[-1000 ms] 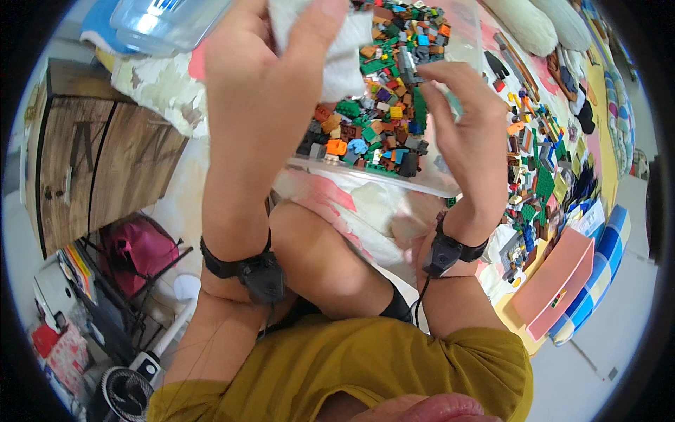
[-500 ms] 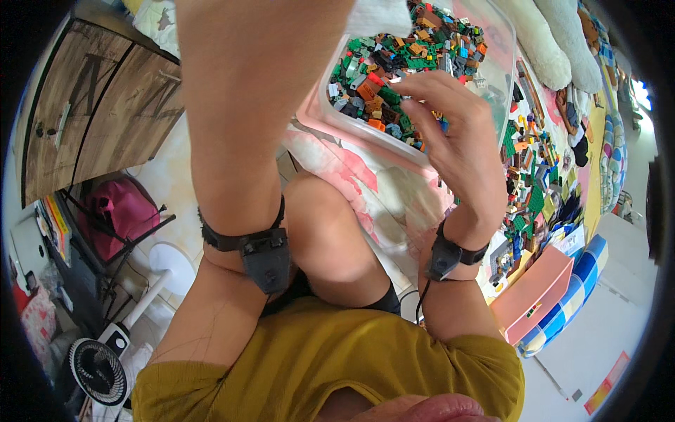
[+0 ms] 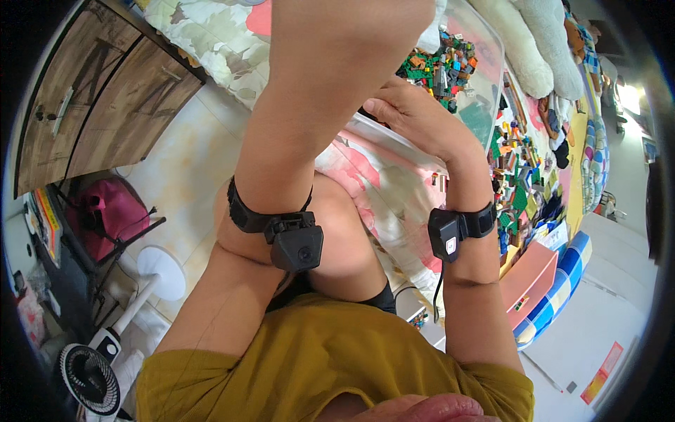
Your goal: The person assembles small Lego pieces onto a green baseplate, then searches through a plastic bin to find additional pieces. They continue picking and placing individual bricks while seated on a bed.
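A clear plastic box (image 3: 492, 102) holds a heap of small toy building bricks (image 3: 450, 67) in green, black, brown, grey and orange. My right hand (image 3: 416, 118) reaches over the box's near side, its back upward and its thumb partly visible. The other fingertips are hidden low inside the box and behind my left arm, so I cannot see what they hold. My left forearm rises close in front of the view. Only part of my left hand (image 3: 358, 24) shows at the top edge, with its fingers out of sight. Each arm wears a black strapped device.
Loose bricks (image 3: 519, 158) lie right of the box, with a pink tray (image 3: 531, 281) nearer me. Plush toys (image 3: 524, 42) border the far right. Beneath the box spreads a floral sheet (image 3: 351, 165). Left are a wooden cabinet (image 3: 77, 98), magenta bag (image 3: 109, 207) and fan (image 3: 91, 380).
My left forearm has swung rightward and now covers more of the box. My right hand has moved left and down, from above the bricks with thumb and finger apart to inside the near side.
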{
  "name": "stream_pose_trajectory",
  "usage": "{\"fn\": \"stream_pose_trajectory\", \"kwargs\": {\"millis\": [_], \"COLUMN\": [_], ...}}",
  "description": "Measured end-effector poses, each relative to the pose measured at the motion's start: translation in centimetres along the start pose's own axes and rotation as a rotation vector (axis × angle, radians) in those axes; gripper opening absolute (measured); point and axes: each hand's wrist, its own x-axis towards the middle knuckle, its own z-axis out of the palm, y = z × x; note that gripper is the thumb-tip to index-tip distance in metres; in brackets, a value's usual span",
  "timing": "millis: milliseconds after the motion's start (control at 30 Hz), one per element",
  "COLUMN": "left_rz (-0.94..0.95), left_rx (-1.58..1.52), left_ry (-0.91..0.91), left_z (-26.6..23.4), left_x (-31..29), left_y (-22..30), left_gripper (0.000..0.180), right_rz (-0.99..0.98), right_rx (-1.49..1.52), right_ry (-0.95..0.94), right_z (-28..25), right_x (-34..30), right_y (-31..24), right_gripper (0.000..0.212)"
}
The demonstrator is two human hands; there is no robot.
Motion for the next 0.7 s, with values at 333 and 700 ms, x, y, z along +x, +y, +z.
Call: {"fn": "stream_pose_trajectory", "kwargs": {"millis": [333,700], "left_rz": [0.010,-0.109], "left_rx": [0.234,0.251], "left_ry": [0.034,-0.004], "left_z": [-1.4,-0.1], "left_x": [0.7,-0.1], "left_y": [-1.5,-2.6], "left_gripper": [0.025,0.020], "right_rz": [0.029,0.075], "right_rx": [-0.152,-0.070], "right_ry": [0.091,0.153], "right_z": [-0.1,-0.1], "right_x": [-0.1,-0.8], "right_y": [1.0,1.1], "right_gripper": [0.020,0.012]}}
